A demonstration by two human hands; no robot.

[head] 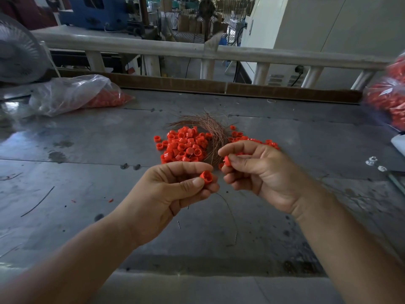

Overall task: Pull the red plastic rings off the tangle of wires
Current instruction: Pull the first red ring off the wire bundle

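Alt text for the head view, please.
The left hand pinches one red ring, the right hand another ring, above a grey table. Behind them lie a pile of red rings and a tangle of copper wires.

Two red rings pinched, rest loose by the wire tangle.
First ring at left fingertips, open end up; second ring at right fingertips; ring pile and the coppery wires just beyond both.
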